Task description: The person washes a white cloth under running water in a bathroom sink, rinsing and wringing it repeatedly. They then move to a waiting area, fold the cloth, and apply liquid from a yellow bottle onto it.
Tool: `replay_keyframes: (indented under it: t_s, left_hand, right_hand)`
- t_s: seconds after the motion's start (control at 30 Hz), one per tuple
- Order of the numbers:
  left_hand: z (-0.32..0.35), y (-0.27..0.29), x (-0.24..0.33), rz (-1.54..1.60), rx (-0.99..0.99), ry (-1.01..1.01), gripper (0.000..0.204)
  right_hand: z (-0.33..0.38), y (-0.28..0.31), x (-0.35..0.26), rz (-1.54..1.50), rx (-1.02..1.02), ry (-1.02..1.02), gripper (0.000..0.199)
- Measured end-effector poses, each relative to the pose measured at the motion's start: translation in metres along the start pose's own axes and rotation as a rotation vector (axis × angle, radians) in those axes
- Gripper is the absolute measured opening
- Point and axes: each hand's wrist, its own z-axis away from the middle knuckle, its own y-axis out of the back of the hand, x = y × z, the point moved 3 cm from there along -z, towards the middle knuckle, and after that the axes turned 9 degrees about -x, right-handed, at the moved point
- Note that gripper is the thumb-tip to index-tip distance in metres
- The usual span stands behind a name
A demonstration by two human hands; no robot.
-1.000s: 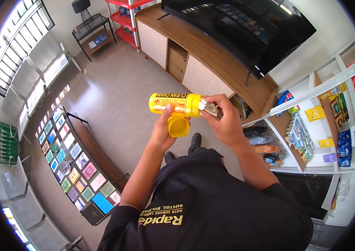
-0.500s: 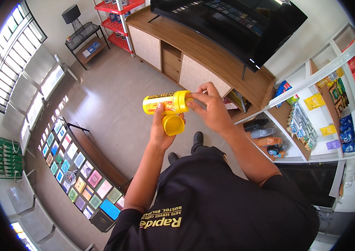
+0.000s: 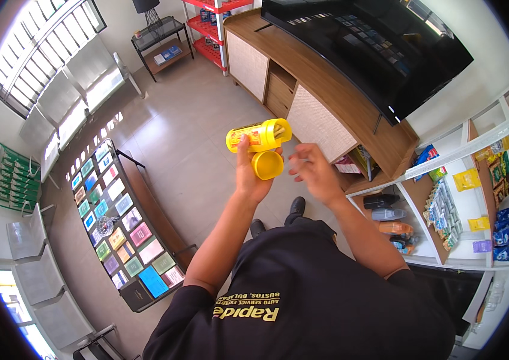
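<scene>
My left hand (image 3: 252, 176) is wrapped around a yellow plastic canister (image 3: 247, 138) with a printed label, tilted so its mouth points right. Inside the mouth, several pale stick-like pieces (image 3: 279, 131) show; their exact kind is unclear. A round yellow cap (image 3: 268, 165), hollow side facing me, sits below the canister against the fingers of the same hand. Just right of the cap is my right hand (image 3: 316, 174), apart from the canister. Its fingers are bent, spread and slightly blurred, and nothing shows between them.
A low black table (image 3: 164, 243) covered with small coloured boxes stands at left, near metal chairs (image 3: 65, 96). Ahead, a wooden cabinet (image 3: 320, 78) bears a large television (image 3: 374, 48). White shelves (image 3: 413, 204) with packets and bottles curve along the right.
My right hand has drawn back from the canister's mouth, where its fingers were, and moved lower right. The pieces inside now show. My left hand still holds canister and cap.
</scene>
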Motion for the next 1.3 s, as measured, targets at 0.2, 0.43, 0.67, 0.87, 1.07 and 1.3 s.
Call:
replay_keyframes:
  t_s: [0.2, 0.43, 0.67, 0.87, 1.07, 1.3]
  left_hand:
    - [0.002, -0.001, -0.004, -0.100, 0.136, -0.040, 0.075]
    - [0.004, -0.001, -0.004, -0.062, 0.137, -0.112, 0.068]
    - [0.006, -0.005, -0.003, -0.236, 0.114, -0.082, 0.055]
    - [0.007, -0.010, -0.007, -0.364, 0.181, 0.011, 0.055]
    - [0.009, -0.008, -0.004, -0.397, 0.194, 0.123, 0.058]
    - [0.012, 0.015, -0.029, -0.344, 0.169, 0.301, 0.063]
  right_hand:
    - [-0.003, -0.040, -0.012, 0.451, 0.001, 0.255, 0.076]
    - [0.004, -0.016, -0.008, 0.104, 0.120, 0.340, 0.063]
    - [0.010, 0.011, -0.056, 0.821, 0.202, 0.375, 0.068]
    - [0.010, 0.008, -0.065, 0.869, 0.150, 0.467, 0.059]
    - [0.005, 0.005, -0.060, 0.958, 0.016, 0.613, 0.057]
    - [0.003, -0.004, -0.026, 0.824, -0.045, 0.592, 0.064]
